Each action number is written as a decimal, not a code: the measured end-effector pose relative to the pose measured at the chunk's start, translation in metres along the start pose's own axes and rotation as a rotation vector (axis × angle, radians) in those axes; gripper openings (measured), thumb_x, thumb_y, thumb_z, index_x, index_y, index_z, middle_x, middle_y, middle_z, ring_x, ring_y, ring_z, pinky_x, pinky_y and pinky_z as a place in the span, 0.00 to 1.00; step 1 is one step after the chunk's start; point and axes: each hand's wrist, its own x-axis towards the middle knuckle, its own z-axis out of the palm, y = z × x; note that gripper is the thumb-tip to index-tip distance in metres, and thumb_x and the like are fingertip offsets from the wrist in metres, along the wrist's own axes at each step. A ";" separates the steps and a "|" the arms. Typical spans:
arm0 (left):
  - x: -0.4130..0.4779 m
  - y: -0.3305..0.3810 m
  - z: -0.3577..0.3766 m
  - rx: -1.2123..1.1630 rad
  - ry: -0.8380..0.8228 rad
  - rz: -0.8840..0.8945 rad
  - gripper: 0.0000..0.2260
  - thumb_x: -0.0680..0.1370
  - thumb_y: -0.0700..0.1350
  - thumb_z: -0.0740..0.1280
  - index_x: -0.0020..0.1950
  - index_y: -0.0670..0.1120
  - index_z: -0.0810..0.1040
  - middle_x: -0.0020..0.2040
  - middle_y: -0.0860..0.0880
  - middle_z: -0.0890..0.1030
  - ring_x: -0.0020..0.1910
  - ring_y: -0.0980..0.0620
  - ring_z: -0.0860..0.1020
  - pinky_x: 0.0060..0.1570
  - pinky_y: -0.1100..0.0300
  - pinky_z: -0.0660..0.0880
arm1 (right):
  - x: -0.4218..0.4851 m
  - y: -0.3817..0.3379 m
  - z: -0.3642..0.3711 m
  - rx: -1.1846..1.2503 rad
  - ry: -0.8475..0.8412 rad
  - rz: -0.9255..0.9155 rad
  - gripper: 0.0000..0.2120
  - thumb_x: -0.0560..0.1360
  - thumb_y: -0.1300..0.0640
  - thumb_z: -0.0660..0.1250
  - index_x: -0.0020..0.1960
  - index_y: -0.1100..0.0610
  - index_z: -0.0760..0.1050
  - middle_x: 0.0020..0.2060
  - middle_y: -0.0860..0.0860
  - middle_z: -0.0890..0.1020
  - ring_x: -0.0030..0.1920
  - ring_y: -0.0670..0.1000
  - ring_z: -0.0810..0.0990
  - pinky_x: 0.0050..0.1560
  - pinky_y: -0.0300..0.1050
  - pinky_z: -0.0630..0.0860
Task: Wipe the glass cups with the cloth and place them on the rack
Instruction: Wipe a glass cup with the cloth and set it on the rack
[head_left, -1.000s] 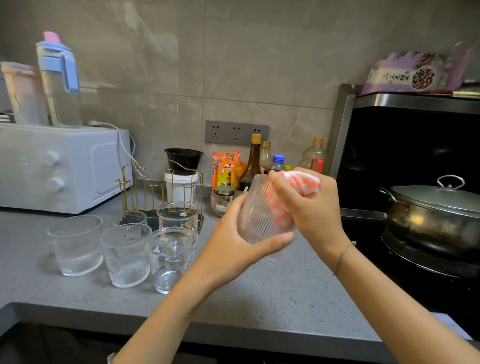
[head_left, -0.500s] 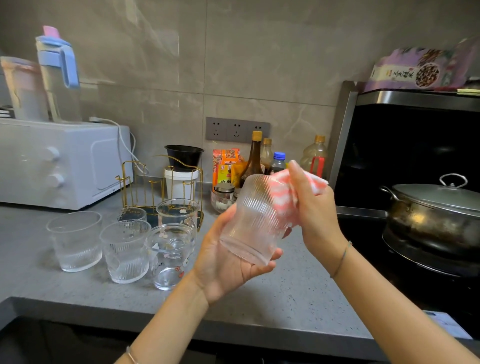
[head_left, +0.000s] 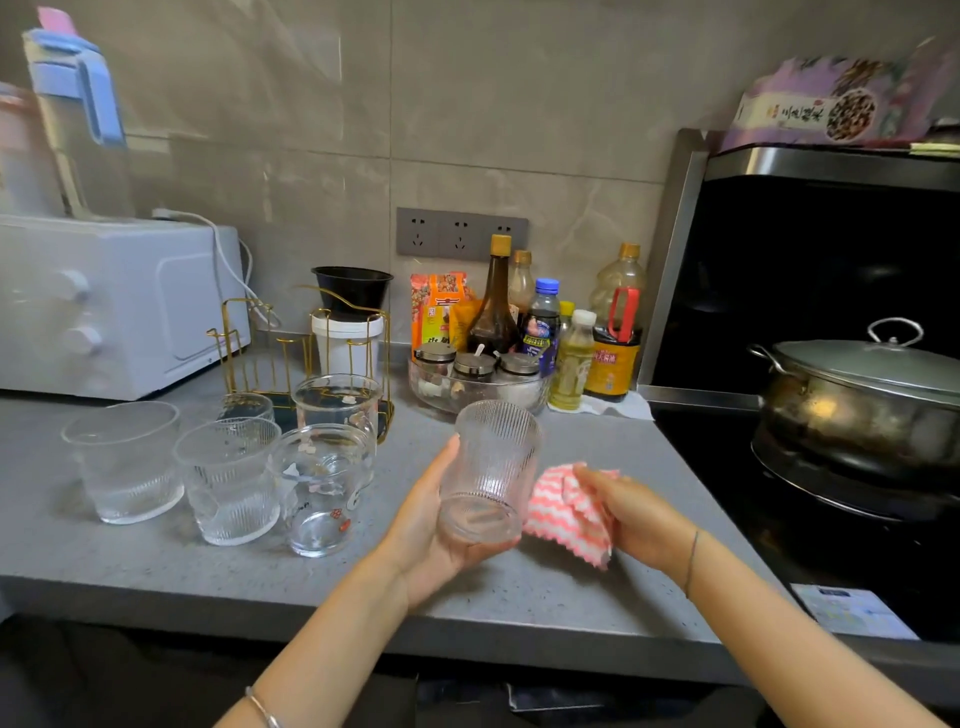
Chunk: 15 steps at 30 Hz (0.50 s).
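Note:
My left hand (head_left: 426, 530) grips a ribbed glass cup (head_left: 491, 467) upright above the grey counter (head_left: 156, 566). Just right of it, my right hand (head_left: 631, 512) holds a pink-and-white zigzag cloth (head_left: 563, 512), which is outside the cup. Several more glass cups stand on the counter to the left: a smooth one (head_left: 124, 460), a ribbed one (head_left: 228, 480), a printed one (head_left: 324, 488), and others behind. The gold wire rack (head_left: 260, 343) stands behind them near the wall; no cup hangs on its pegs.
A white microwave (head_left: 114, 306) with a blue-lidded jug (head_left: 78, 119) is at the left. Sauce bottles (head_left: 496, 306) and a bowl of spice jars (head_left: 478, 384) line the wall. A lidded steel pot (head_left: 867, 400) sits on the black hob at the right.
My right hand has pulled the cloth out of the cup and lowered it to the right. My left hand has lowered the cup and turned it upright.

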 end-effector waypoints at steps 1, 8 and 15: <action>0.001 -0.001 -0.001 -0.014 0.013 -0.009 0.24 0.73 0.58 0.62 0.58 0.41 0.79 0.49 0.39 0.83 0.41 0.42 0.82 0.35 0.51 0.81 | 0.000 0.004 -0.001 -0.068 -0.001 0.014 0.15 0.79 0.57 0.62 0.57 0.68 0.76 0.50 0.64 0.83 0.48 0.58 0.83 0.53 0.50 0.79; 0.006 -0.006 -0.002 0.076 0.032 0.000 0.25 0.71 0.58 0.66 0.61 0.42 0.78 0.55 0.41 0.83 0.49 0.45 0.82 0.50 0.50 0.79 | -0.002 0.001 -0.022 -0.548 0.147 -0.144 0.11 0.77 0.55 0.64 0.37 0.57 0.73 0.34 0.52 0.76 0.35 0.49 0.74 0.32 0.35 0.71; 0.005 0.002 0.010 0.075 0.018 0.030 0.23 0.69 0.57 0.69 0.57 0.44 0.79 0.50 0.40 0.84 0.44 0.44 0.84 0.48 0.49 0.79 | -0.014 -0.013 -0.019 -0.713 0.211 -0.453 0.22 0.76 0.49 0.65 0.67 0.56 0.69 0.66 0.52 0.72 0.66 0.53 0.70 0.65 0.48 0.68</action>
